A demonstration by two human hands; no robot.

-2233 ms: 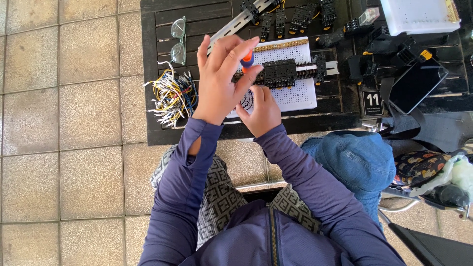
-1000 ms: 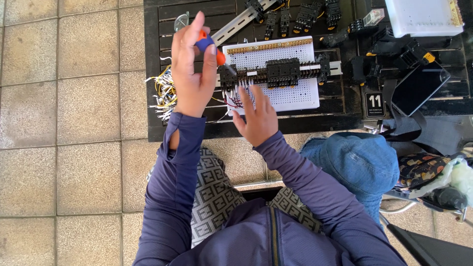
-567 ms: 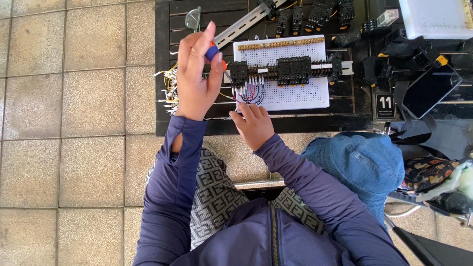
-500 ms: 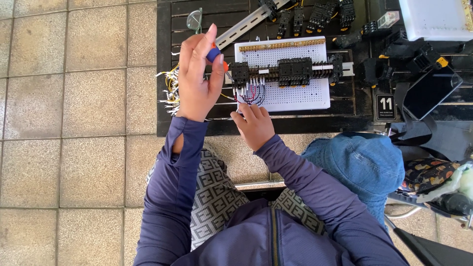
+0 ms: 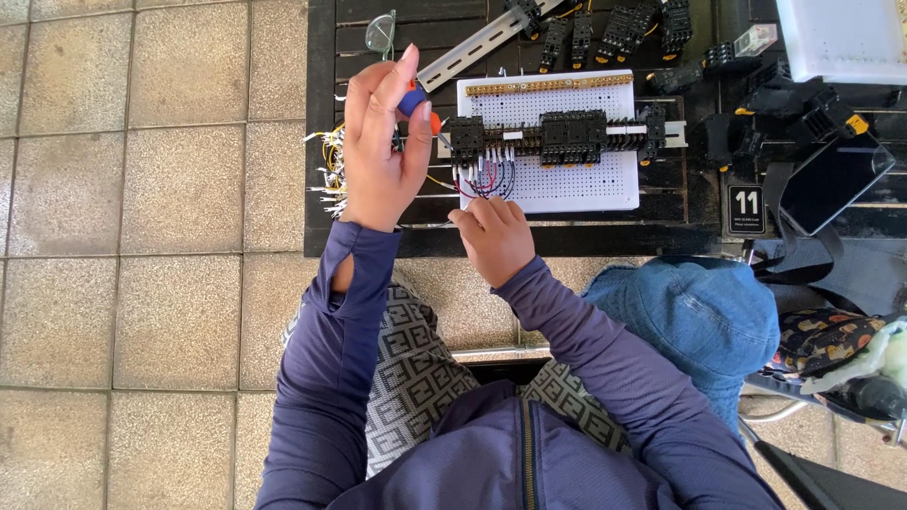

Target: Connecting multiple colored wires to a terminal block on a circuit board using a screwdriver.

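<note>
Screwdriver [image 5: 416, 102] (blue and orange handle) sits clamped in our left hand [image 5: 383, 151] above the black table [image 5: 321, 142], while our right hand [image 5: 496, 236] pinches wires [image 5: 487, 178] below the relays [image 5: 557, 137]; we should keep both steady.

Near the black slatted table's [image 5: 321, 142] far edge: clear safety glasses [image 5: 380, 30], a metal rail [image 5: 477, 47], loose black relay sockets [image 5: 605, 28]. At the right edge: dark phone [image 5: 831, 179], white tray [image 5: 841, 38]. Below the near edge: blue hat [image 5: 699, 321].

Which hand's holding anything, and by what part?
Left hand grips a screwdriver by its blue-and-orange handle. Right hand pinches the wires below the terminal blocks.
</note>
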